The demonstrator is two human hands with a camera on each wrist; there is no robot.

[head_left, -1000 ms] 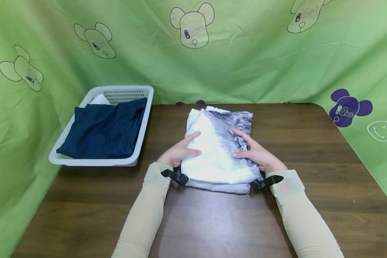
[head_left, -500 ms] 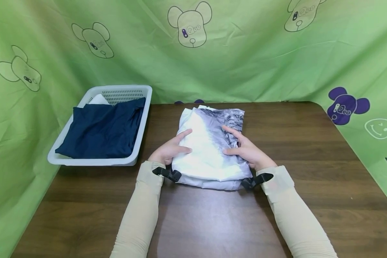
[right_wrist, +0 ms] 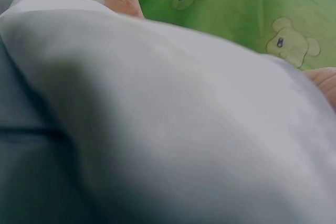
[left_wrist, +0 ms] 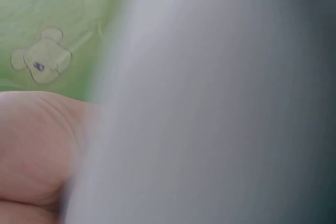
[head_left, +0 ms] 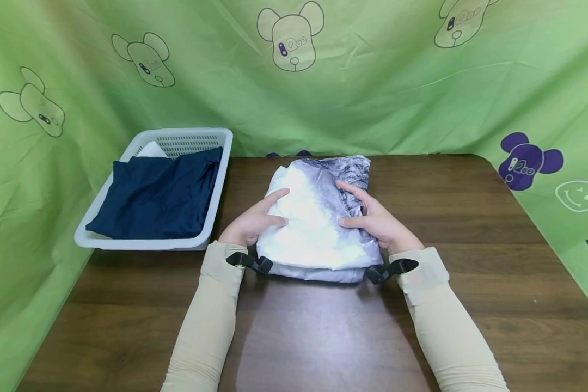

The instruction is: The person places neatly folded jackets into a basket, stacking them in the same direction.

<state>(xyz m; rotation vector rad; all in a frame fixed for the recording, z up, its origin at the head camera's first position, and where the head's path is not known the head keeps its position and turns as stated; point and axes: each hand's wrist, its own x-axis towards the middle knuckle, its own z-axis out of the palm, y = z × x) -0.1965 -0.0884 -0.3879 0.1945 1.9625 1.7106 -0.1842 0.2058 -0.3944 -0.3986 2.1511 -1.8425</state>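
Observation:
A folded white garment with a grey, dark-veined print (head_left: 308, 223) is held between both hands in the middle of the head view. From its left side my left hand (head_left: 256, 220) grips it, thumb and a finger on top, the other fingers hidden. The right hand (head_left: 381, 222) grips the right side the same way, near the patterned part. White fabric (left_wrist: 210, 119) fills most of the left wrist view, beside part of the left hand (left_wrist: 37, 145). Bulging pale cloth (right_wrist: 184, 103) covers much of the right wrist view, with a bit of the right hand (right_wrist: 324, 83) at its edge.
On the left stands a white plastic basket (head_left: 219, 190) holding a folded navy garment (head_left: 152, 201) and a white piece of cloth (head_left: 152, 150). Brown wood-grain table (head_left: 470, 261) lies beneath. A green printed curtain (head_left: 382, 98) hangs behind and along both sides.
Both hands and the folded garment have shifted left, then slightly away toward the back of the table. The grip looks the same, and the basket stays put.

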